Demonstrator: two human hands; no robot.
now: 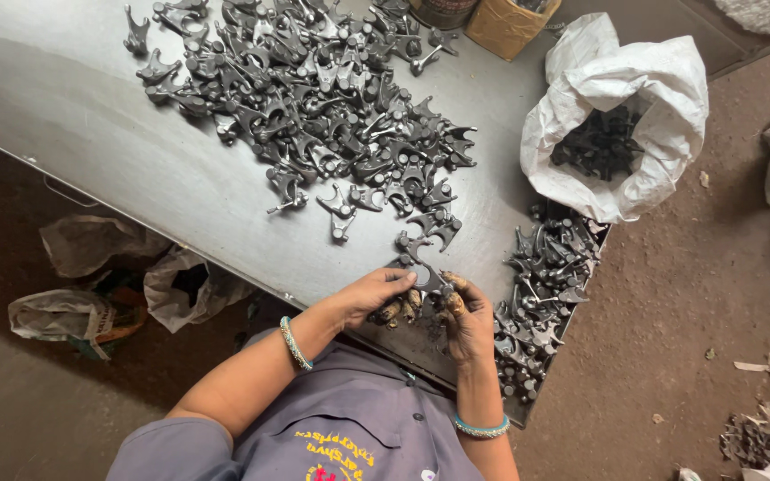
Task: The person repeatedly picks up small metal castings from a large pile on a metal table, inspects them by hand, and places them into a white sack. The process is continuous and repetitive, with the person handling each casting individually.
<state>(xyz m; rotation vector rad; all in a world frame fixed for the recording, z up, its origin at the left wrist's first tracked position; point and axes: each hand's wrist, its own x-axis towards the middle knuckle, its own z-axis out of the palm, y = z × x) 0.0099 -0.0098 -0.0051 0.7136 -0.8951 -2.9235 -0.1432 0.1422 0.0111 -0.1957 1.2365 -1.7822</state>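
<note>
Our left hand [372, 296] and right hand [463, 312] both closed on one dark metal part [421, 272], grip tight, at our worktop [91, 98] edge, parts pile [314, 98] beyond, white sack [634, 89] nearby

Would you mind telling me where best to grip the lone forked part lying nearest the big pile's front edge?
Probably by its straight stem. The forked part lies flat on the table, stem end toward the person, clear of the pile, so come from the near edge.

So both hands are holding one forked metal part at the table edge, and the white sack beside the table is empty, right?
Not quite. The head view shows the white sack holding dark metal parts, not empty. The rest stands: left hand and right hand hold one forked metal part at the table edge.
</note>
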